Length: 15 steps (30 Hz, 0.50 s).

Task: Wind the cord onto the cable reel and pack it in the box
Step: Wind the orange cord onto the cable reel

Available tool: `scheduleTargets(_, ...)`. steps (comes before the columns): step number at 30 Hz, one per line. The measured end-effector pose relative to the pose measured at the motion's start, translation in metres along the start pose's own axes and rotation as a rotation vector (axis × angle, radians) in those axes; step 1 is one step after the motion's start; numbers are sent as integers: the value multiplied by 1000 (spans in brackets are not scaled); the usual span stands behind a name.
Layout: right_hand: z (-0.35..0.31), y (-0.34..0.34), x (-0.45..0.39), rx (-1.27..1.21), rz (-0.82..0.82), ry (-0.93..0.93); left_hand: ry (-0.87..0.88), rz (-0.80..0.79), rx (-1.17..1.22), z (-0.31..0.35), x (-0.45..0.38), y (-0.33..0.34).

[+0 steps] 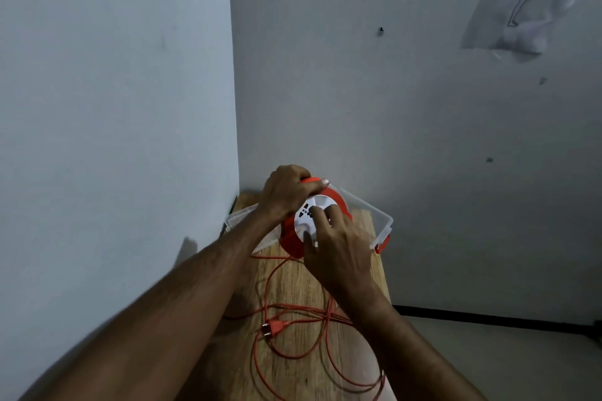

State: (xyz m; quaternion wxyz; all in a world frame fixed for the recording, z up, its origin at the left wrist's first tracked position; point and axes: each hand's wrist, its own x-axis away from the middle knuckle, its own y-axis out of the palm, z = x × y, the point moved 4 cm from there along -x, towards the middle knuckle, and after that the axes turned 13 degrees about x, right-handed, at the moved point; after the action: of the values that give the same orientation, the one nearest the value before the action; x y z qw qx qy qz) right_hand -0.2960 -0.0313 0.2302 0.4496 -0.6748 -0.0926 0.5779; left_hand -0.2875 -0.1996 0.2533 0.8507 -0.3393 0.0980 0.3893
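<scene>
Left hand [285,190] clamped over handle of orange cable reel [337,202], far end of wooden table [293,283], before clear box [384,221]; right hand [338,246] fingers spread on white hub. Loose cord [293,355] nearby, liable to tangle at plug [273,327].

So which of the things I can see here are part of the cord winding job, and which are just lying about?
Job: cable reel, orange cord, plug, clear box, left hand, right hand.
Lying about: plastic bag on wall, wall hook.
</scene>
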Motion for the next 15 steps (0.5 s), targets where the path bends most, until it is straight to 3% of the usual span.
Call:
scheduleTargets(3,3,9,-3,82,-123,23,4,5,12,1,1,4)
scheduleTargets(8,5,7,-15,35,-178,117,18,-9,12,4,2,7)
scheduleTargets(11,6,15,-19,-132,-263,129,11,-2,0,2,1,4)
scheduleTargets(15,10,17,-21,-339,-237,186,7,-8,-10,0,3,0)
